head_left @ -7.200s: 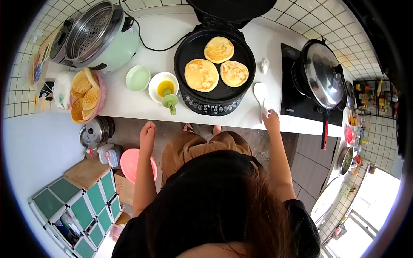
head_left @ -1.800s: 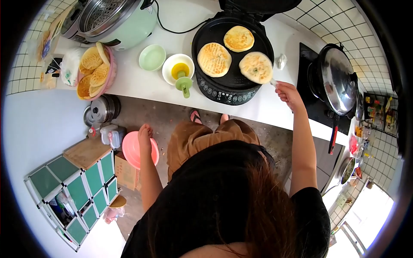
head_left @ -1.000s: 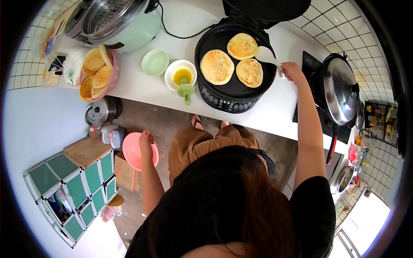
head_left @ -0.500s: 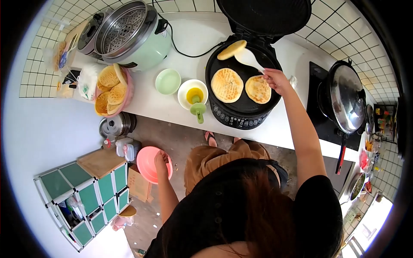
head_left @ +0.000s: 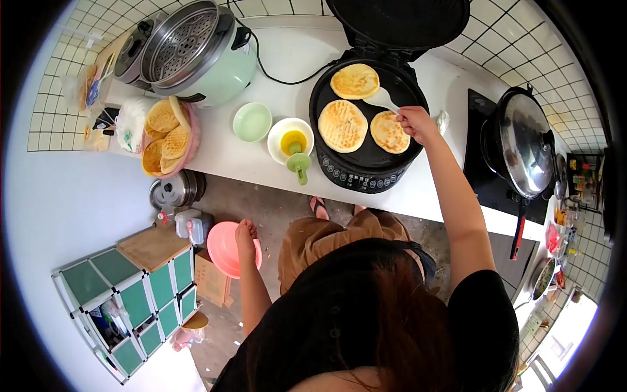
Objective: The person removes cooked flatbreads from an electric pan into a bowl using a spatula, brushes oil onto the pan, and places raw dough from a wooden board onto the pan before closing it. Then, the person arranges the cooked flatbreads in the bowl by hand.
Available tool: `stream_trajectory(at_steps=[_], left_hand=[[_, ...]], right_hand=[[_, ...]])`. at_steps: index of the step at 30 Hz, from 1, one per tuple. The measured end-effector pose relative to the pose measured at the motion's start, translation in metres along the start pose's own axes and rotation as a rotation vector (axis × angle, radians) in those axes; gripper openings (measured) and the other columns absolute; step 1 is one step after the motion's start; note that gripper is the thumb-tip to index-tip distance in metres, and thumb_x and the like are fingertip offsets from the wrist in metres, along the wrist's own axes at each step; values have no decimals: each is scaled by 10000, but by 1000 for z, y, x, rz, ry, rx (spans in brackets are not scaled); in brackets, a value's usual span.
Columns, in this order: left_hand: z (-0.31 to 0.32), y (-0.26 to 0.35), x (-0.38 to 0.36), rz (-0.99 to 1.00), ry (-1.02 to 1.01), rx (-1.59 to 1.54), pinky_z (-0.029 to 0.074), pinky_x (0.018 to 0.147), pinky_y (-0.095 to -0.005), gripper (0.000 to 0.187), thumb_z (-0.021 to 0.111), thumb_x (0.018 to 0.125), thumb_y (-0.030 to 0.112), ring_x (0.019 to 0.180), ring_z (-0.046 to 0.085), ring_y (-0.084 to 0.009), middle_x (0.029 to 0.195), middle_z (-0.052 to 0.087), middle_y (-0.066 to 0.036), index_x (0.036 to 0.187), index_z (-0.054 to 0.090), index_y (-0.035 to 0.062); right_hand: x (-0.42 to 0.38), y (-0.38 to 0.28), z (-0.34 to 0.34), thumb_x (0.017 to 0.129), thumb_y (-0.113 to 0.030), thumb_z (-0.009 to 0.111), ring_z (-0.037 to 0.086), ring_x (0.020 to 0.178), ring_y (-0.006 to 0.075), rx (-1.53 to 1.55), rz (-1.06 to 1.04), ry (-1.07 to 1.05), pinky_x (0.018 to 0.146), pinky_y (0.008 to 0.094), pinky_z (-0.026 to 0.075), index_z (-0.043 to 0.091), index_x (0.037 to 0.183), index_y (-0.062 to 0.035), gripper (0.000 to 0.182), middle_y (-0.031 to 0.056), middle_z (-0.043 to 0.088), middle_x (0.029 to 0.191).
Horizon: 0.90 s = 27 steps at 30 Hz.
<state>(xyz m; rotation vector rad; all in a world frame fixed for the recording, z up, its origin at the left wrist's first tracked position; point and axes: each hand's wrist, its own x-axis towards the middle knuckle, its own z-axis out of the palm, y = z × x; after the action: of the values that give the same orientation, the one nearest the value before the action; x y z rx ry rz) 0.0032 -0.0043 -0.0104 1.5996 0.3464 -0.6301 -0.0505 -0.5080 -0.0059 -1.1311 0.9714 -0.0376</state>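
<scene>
1. The right hand [head_left: 415,123] reaches out over the black electric griddle [head_left: 367,160], its fingers clamped on the handle of a white spatula [head_left: 381,98].
2. The spatula's blade lies at the edge of the far flatbread [head_left: 354,81], which sits flat on the griddle plate near the hinge of the raised lid [head_left: 400,23].
3. Two more browned flatbreads share the plate: one at the near left [head_left: 342,125], one just under the right hand [head_left: 388,131].
4. The left hand [head_left: 246,231] hangs low at the person's side, away from the worktop [head_left: 228,153], in front of a pink basin [head_left: 224,249] on the floor; I cannot tell how its fingers are set.
5. Left of the griddle stand a white bowl of yellow oil with a green brush [head_left: 292,143], a pale green bowl [head_left: 252,122] and a pink basket of cooked flatbreads [head_left: 168,137].
6. A green steamer pot [head_left: 192,49] stands behind them.
</scene>
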Motion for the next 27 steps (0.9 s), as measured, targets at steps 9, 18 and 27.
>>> stream_trajectory(at_steps=[9, 18, 27], left_hand=[[-12, -11, 1, 21, -18, -6, 238, 480, -222, 121, 327, 754, 81, 525, 285, -85, 584, 315, 23, 636, 347, 100], [-30, -31, 0, -8, 63, -32, 245, 474, -218, 126, 349, 769, 98, 522, 288, -81, 588, 339, 20, 646, 376, 107], [-39, -34, 5, -29, 105, -27, 258, 470, -217, 143, 350, 781, 108, 516, 294, -80, 578, 343, 21, 640, 374, 112]], right_hand=[[34, -1, 36, 839, -97, 487, 303, 416, 45, 141, 8, -128, 352, 185, 215, 568, 858, 56, 174, 18, 464, 618], [23, 8, 22, 855, -119, 522, 351, 457, 41, 207, -120, -75, 389, 168, 251, 523, 1034, 22, 228, 14, 487, 645], [-42, -4, 0, 845, -127, 513, 569, 579, 279, -1020, -1031, 530, 538, 348, 464, 591, 1025, -39, 215, 131, 600, 726]])
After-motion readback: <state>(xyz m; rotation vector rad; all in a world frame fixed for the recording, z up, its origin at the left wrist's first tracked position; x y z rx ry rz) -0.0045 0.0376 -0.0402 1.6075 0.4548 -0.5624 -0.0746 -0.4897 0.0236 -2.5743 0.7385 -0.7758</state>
